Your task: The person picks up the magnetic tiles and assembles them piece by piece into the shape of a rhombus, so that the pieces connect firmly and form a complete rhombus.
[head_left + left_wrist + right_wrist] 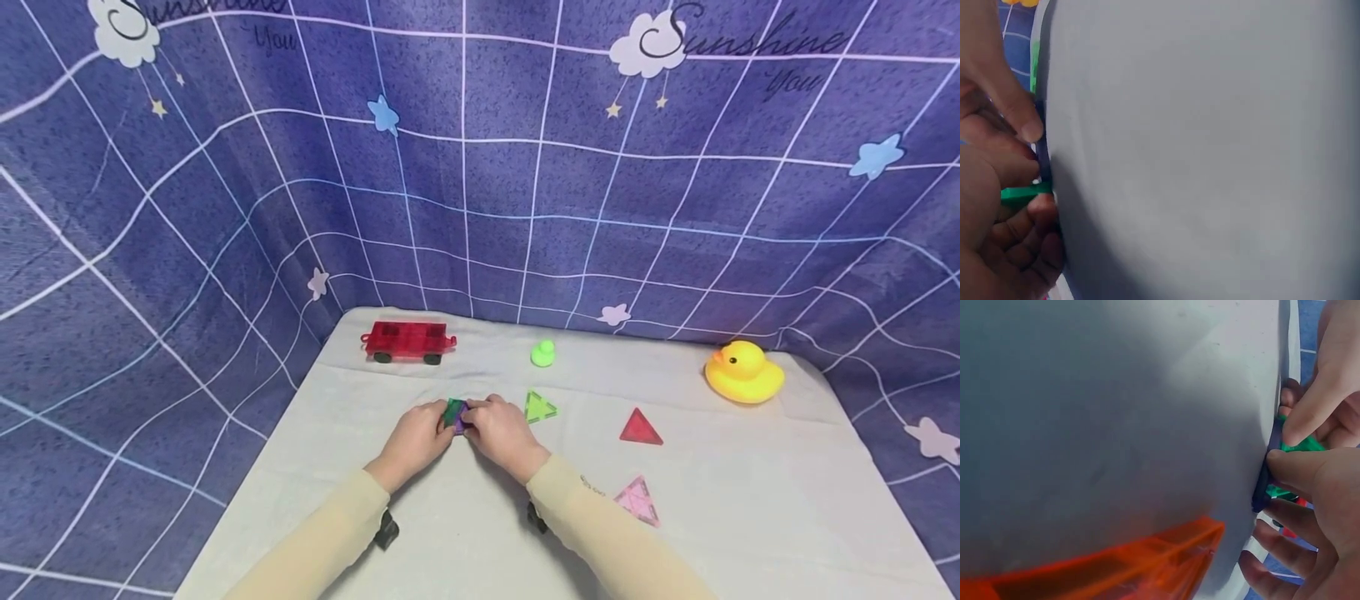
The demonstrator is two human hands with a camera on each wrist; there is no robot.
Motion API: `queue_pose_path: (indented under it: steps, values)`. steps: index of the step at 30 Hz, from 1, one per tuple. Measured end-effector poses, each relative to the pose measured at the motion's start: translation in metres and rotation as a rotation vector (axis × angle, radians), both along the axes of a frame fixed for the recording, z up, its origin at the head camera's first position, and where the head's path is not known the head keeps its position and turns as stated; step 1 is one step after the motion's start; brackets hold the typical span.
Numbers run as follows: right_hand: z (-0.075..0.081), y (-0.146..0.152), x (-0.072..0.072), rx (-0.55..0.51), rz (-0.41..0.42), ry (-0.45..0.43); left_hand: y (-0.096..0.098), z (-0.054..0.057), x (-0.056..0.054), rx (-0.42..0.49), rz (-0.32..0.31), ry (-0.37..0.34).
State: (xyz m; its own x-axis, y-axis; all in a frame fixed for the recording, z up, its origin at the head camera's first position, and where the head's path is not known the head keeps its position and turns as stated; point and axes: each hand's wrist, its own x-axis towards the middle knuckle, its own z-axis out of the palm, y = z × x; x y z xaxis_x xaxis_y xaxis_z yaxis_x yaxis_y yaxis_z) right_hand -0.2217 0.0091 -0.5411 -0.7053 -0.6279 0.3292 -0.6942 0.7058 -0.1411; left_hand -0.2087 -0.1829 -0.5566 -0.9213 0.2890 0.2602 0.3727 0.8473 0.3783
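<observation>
My left hand and right hand meet at the middle of the table over two small translucent magnetic tiles. The left hand pinches a green tile, which stands up from the cloth in the left wrist view. With thumb and fingers, the right hand grips a dark purple tile low against the cloth. The tiles' edges come together at an angle, and fingers hide much of both. Just right of the right hand lies a light-green triangle tile.
Behind the hands are a red wheeled car base and a small green duck. A red triangle tile and a pink one lie to the right. A yellow duck sits far right, before a patterned blue curtain.
</observation>
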Motion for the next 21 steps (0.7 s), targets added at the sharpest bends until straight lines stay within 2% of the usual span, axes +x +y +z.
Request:
queue_pose_path:
  steps: [5,11,17,21]
  values:
    - [-0.003,0.002,0.0,-0.027,0.015,0.002,-0.004,0.0,0.002,0.05,-0.011,-0.043]
    - [-0.003,0.007,0.001,-0.033,0.038,-0.019,-0.004,0.0,0.001,0.061,-0.017,-0.066]
    - [0.002,0.017,0.001,0.032,0.071,-0.185,-0.005,0.001,-0.001,0.078,-0.041,-0.063]
    - [0.006,0.027,0.0,-0.015,0.117,-0.295,-0.006,0.003,-0.003,0.074,-0.047,-0.07]
